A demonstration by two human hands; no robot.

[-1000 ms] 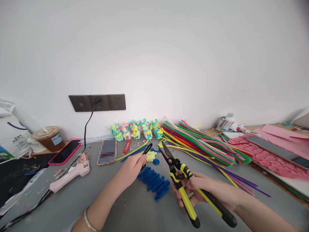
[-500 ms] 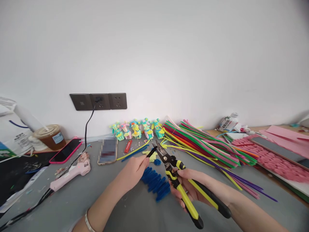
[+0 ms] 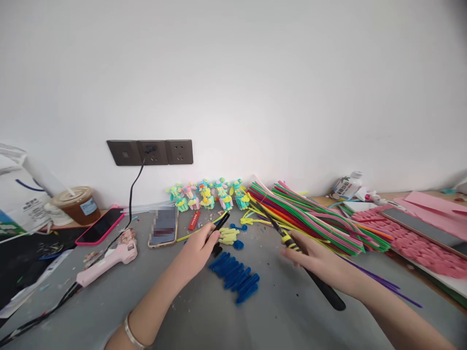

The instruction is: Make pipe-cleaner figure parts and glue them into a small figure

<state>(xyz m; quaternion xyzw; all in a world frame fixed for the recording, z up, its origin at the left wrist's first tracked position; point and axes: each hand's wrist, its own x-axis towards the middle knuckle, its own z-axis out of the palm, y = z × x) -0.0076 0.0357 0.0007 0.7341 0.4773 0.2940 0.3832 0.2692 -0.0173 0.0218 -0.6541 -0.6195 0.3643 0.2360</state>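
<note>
My left hand [image 3: 200, 247] is closed around a short black length [image 3: 222, 220], which looks like pipe cleaner; its tip points up and away. Just under those fingers lie small black pieces [image 3: 217, 250], partly hidden. Over the table on the other side, my right hand [image 3: 310, 253] grips yellow-and-black pliers [image 3: 326, 291], turned edge-on with the jaws toward the pipe-cleaner bundle. Between my hands is a row of short blue pipe-cleaner pieces [image 3: 234, 277]. Pale yellow pieces [image 3: 229, 236] and a blue coil [image 3: 238, 245] sit behind it.
Several small pastel figures [image 3: 205, 194] stand along the wall beside a bundle of coloured pipe cleaners [image 3: 310, 214]. To the left are a pink glue gun [image 3: 107, 265], a phone [image 3: 163, 226], a pink-edged phone [image 3: 102, 226] and a drink cup [image 3: 78, 204]. A power cord [image 3: 132, 194] runs to the socket.
The pliers have moved right, away from the black length, and turned edge-on. My left hand has drawn slightly left and down, and black pieces now show beneath it.
</note>
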